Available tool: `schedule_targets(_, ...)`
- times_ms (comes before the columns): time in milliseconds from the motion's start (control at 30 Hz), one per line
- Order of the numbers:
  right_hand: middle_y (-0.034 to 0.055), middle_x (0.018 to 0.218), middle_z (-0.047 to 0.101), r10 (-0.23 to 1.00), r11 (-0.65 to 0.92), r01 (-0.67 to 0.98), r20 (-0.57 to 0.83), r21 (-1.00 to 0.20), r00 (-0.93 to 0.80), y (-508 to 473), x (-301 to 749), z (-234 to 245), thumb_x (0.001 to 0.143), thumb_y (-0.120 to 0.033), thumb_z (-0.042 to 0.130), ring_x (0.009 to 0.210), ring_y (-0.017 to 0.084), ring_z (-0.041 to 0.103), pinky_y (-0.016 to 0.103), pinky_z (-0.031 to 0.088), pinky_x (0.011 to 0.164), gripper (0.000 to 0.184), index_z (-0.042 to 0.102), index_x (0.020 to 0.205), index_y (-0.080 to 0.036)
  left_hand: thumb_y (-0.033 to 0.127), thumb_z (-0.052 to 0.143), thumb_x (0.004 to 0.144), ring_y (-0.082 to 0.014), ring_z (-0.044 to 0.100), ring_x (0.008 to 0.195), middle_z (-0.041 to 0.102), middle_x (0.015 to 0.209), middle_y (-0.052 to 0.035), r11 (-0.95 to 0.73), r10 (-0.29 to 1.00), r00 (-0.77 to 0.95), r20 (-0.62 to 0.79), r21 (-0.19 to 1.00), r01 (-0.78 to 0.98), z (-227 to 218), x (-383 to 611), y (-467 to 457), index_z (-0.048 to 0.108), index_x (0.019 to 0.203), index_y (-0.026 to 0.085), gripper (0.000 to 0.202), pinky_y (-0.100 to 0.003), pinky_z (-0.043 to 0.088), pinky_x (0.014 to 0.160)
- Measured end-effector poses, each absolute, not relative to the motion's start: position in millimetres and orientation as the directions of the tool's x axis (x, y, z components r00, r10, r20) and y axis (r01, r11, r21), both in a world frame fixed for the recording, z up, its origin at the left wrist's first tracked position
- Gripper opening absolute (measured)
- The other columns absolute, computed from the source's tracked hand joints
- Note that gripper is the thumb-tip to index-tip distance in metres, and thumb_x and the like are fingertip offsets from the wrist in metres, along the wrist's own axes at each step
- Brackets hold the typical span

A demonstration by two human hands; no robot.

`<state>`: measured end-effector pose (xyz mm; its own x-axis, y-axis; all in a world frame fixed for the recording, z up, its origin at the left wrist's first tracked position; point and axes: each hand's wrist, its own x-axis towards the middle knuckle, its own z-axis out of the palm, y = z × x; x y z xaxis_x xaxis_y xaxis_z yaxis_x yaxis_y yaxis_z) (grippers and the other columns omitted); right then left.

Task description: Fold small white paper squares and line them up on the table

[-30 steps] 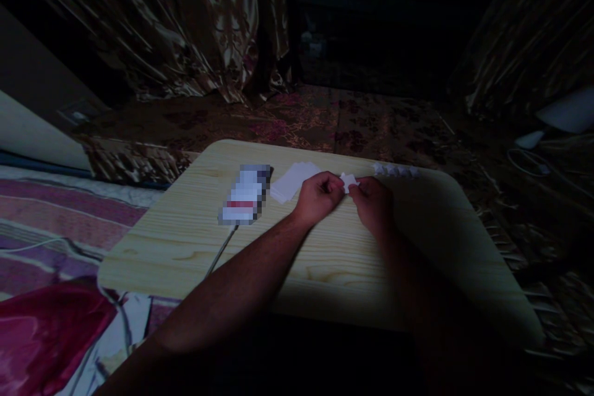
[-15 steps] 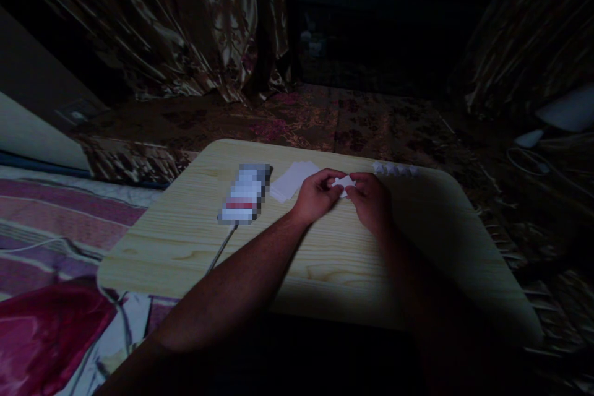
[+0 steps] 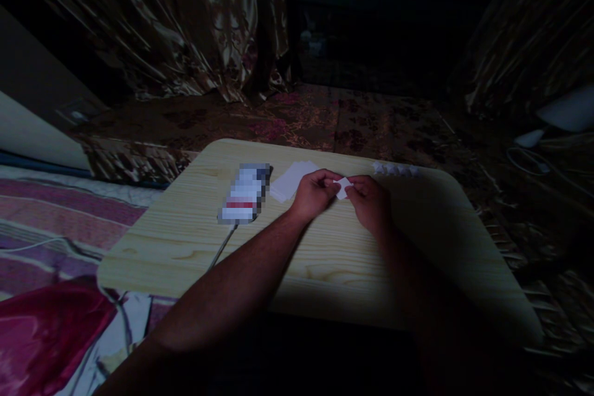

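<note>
A small folded piece of white paper (image 3: 343, 188) is pinched between my two hands over the far middle of the table. My left hand (image 3: 315, 193) grips its left side between thumb and fingers. On the other side, my right hand (image 3: 370, 198) is closed on its right corner. Left of my left hand lies a stack of white paper sheets (image 3: 288, 182), slightly fanned. Beyond my right hand, several small white folded paper pieces (image 3: 392, 169) stand in a row near the table's far edge.
The light wood-grain table (image 3: 171, 247) has rounded corners. A phone (image 3: 244, 193), its screen blurred out, lies at the left with a cable (image 3: 221, 247) plugged in. Striped bedding (image 3: 69, 207) and a dark pink cloth (image 3: 51, 334) are at the left. A pale lamp (image 3: 566, 110) stands far right.
The folded paper has turned a little between my fingers and now shows a flatter, diamond-like face. My thumbs have shifted slightly; everything else is where it was.
</note>
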<state>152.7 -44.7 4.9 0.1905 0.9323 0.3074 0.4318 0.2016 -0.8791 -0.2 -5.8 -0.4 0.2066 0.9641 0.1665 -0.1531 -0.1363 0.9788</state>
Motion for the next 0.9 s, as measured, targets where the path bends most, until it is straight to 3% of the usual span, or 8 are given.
schedule_targets(533,0.0030,0.085,0.078,0.912,0.253,0.431,0.362,-0.866,0.192,-41,154,-1,0.083,-0.034,0.065,0.076,0.019,0.074,0.029,0.056,0.068,0.022,0.071,0.101,-0.023,0.027,0.075,0.075,-0.0103,0.053,0.057,0.065,0.065,0.0009,-0.217,0.949,0.198,0.244,0.965,-0.148,-3,0,-5,0.070,0.085,0.016,0.016,-0.023,0.039,0.056)
schedule_targets(800,0.0030,0.078,0.076,0.897,0.209,0.518,0.373,-0.830,0.236,-45,153,12,0.079,-0.033,0.066,0.069,0.019,0.071,0.028,0.054,0.065,0.015,0.067,0.089,-0.022,0.026,0.077,0.071,-0.0113,0.057,0.061,0.068,0.070,-0.0002,-0.197,0.963,0.159,0.217,0.971,-0.134,-1,0,-5,0.070,0.088,0.016,0.021,-0.023,0.043,0.058)
schedule_targets(900,0.0035,0.079,0.076,0.908,0.203,0.474,0.345,-0.857,0.236,-43,155,10,0.077,-0.033,0.068,0.072,0.020,0.072,0.029,0.055,0.066,0.017,0.067,0.090,-0.022,0.026,0.077,0.070,-0.0108,0.057,0.060,0.067,0.070,0.0002,-0.192,0.965,0.152,0.213,0.971,-0.140,0,0,-6,0.070,0.086,0.016,0.020,-0.022,0.042,0.057)
